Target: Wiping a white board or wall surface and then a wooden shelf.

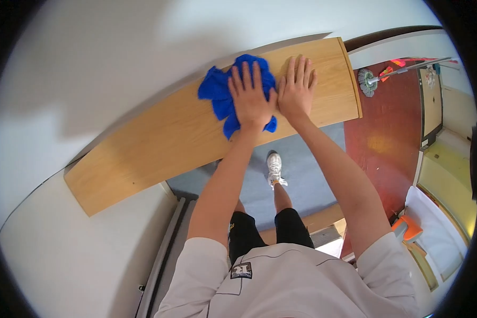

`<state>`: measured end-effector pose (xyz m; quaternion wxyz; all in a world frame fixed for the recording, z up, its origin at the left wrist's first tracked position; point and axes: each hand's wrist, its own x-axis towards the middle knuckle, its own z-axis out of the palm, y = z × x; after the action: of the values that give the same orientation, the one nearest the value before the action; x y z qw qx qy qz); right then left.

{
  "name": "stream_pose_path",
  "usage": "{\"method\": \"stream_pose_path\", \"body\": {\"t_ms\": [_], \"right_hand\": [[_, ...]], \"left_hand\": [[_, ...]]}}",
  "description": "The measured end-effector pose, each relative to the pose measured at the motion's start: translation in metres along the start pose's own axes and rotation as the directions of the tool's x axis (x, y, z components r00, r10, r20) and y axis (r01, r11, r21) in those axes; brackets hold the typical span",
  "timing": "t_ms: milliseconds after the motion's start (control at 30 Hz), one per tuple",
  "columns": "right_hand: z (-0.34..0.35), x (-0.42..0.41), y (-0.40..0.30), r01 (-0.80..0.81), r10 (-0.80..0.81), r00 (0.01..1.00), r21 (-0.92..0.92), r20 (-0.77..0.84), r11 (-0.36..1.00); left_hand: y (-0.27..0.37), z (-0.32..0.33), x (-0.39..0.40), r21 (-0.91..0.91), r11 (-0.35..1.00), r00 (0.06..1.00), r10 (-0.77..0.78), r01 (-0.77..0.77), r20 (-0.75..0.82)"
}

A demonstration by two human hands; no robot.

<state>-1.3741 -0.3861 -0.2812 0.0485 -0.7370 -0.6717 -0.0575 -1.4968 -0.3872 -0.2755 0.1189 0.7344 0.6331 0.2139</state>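
My left hand (251,93) lies flat on a crumpled blue cloth (218,85), palm down and fingers spread, without gripping it. The cloth rests on a long, narrow light-wood top (159,135), its folds showing around the hand. Just to the right, my right hand (296,89) is pressed flat on the bare wood with its fingers a little apart. It holds nothing. The two hands are close together near the thumbs.
A white wall (103,71) runs along the wood's far side, and a raised strip (351,79) edges its right end. On the reddish floor (385,147) stands a mop (368,82). An orange and grey object (409,229) is at lower right. My white shoe (275,167) is below.
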Motion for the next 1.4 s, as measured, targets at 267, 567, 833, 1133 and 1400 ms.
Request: {"method": "stream_pose_path", "body": {"t_ms": [267, 567, 833, 1133, 1400], "right_hand": [[-0.007, 0.016, 0.030, 0.045, -0.047, 0.998, -0.060, -0.036, 0.997], [0.004, 0.014, 0.055, 0.070, -0.070, 0.992, -0.006, -0.109, 0.998], [0.006, 0.007, 0.018, 0.059, -0.058, 0.995, 0.014, -0.085, 0.998], [0.007, 0.007, 0.021, 0.053, -0.047, 0.992, 0.044, -0.115, 0.998], [0.009, 0.008, 0.023, 0.039, -0.035, 0.992, 0.026, -0.123, 0.999]], "left_hand": [[0.039, 0.025, 0.019, -0.092, 0.995, 0.996, 0.029, -0.037, -0.085], [0.053, 0.032, 0.019, -0.146, 0.988, 0.992, 0.035, -0.053, -0.123], [0.020, 0.010, 0.006, -0.114, 0.993, 0.999, -0.026, 0.022, -0.036], [-0.007, -0.007, -0.020, -0.100, 0.992, 0.995, -0.087, 0.082, -0.042], [-0.105, -0.044, -0.043, 0.117, 0.967, 0.971, -0.213, 0.225, -0.106]]}}
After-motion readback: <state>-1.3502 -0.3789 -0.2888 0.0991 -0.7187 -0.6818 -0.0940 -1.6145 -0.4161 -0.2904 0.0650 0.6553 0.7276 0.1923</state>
